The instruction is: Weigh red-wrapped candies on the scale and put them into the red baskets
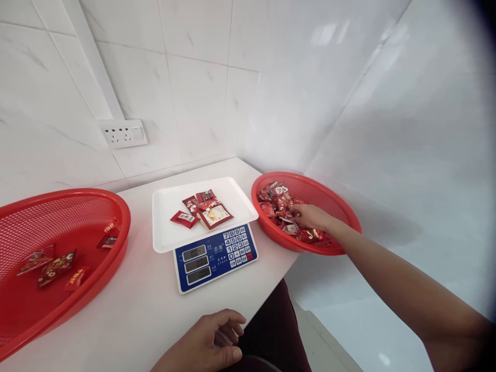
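My right hand reaches into the right red basket, its fingers closed at a small red snack packet among a pile of wrapped snack packets. Its fingertips are partly hidden by the packets. My left hand rests near the table's front edge, fingers loosely bent and apart, holding nothing. Between the baskets stands a digital scale with a white tray on top. Several red packets lie on that tray, among them a larger red and cream packet.
On the left, another red basket holds several scattered packets. The white table meets a tiled wall with a power socket. The right basket juts past the table's right edge, close to the side wall.
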The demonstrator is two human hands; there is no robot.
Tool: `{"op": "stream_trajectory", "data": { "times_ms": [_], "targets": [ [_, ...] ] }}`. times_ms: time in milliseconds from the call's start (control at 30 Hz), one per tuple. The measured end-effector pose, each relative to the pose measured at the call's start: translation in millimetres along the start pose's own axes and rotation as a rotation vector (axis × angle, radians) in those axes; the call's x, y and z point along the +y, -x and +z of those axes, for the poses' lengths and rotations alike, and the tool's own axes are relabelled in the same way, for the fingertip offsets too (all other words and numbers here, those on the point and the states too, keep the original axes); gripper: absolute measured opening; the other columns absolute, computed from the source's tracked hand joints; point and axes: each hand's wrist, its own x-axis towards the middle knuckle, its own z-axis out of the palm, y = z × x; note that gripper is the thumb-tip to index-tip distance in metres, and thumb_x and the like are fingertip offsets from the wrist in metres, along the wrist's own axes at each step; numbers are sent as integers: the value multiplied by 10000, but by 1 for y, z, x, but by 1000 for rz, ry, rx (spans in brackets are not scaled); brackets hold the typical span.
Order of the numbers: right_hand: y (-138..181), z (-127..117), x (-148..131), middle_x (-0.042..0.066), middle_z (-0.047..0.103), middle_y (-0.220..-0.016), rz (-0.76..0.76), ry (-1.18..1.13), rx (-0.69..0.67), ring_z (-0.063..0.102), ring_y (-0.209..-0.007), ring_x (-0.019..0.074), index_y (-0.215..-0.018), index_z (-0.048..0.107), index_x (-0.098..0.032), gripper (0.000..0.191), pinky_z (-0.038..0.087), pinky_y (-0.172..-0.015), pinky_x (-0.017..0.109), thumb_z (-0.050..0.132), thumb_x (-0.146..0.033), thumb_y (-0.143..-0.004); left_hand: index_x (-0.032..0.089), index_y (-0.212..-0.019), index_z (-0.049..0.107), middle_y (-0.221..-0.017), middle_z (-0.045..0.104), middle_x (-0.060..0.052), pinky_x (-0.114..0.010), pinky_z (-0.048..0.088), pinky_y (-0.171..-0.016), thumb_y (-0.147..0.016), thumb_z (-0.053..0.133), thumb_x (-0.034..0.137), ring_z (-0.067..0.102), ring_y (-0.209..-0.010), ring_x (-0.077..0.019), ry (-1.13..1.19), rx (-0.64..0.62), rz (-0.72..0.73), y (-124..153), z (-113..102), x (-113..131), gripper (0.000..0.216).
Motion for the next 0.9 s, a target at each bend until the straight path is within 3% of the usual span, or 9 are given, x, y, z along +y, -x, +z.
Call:
{"op": "stream_trajectory", "data": {
  "times_ms": [200,333,467,533,633,700,833,900],
  "targets": [
    [-12,2,1,114,573,-1175,-2,-106,155,543,-1047,255,-1210,472,-184,451,427,-811,308,455,-407,-817,240,-1114,559,-1041,619,-43,-318,439,-836,-726,597,251,569,-916,-179,-4,-11,6,-3,0,-2,390],
    [-26,4,-7,159,469,-1284,-56,-123,176,460,-1147,278,-1299,388,-142,561,384,-896,348,474,-405,-811,235,-1113,556,-1044,617,-42,-310,448,-829,-730,593,233,571,-920,-175,-1,-14,15,-4,-1,-5,385],
    [-29,-3,-13,135,525,-1212,-134,-124,132,508,-1074,255,-1135,557,-151,408,397,-876,323,529,-353,-781,242,-1107,557,-1037,618,-35,-309,461,-807,-728,596,214,578,-898,-171,15,-3,9,-6,-2,-13,383],
    [-28,-9,-13,96,606,-1074,-173,-120,93,558,-975,236,-912,653,-175,268,424,-819,298,551,-373,-763,244,-1121,551,-1046,613,-43,-312,460,-806,-730,613,245,576,-902,-175,21,-11,16,-6,-2,-16,396],
    [-29,-15,-12,46,661,-864,-176,-160,88,602,-820,207,-723,658,-197,266,448,-726,279,537,-430,-765,244,-1135,547,-1066,606,-58,-315,456,-807,-728,633,302,570,-918,-187,27,-23,28,-6,-2,-18,420],
    [-33,-14,-15,41,664,-856,-153,-204,140,605,-797,202,-794,653,-201,255,448,-710,283,531,-423,-774,238,-1138,547,-1072,605,-66,-316,452,-808,-729,635,333,570,-917,-192,32,-27,35,-6,-2,-18,429],
    [-44,-6,-30,71,617,-1072,-172,-251,226,563,-955,219,-1029,605,-200,301,418,-812,303,580,-326,-757,224,-1139,542,-1067,604,-74,-317,450,-813,-723,640,362,571,-911,-190,40,-44,27,-7,-3,-15,449],
    [-48,-4,-38,81,613,-1084,-188,-277,238,548,-986,231,-998,626,-194,258,401,-849,322,586,-261,-752,218,-1131,541,-1058,604,-69,-320,448,-822,-719,645,350,569,-920,-187,45,-50,14,-7,-4,-14,446]
  ]
}}
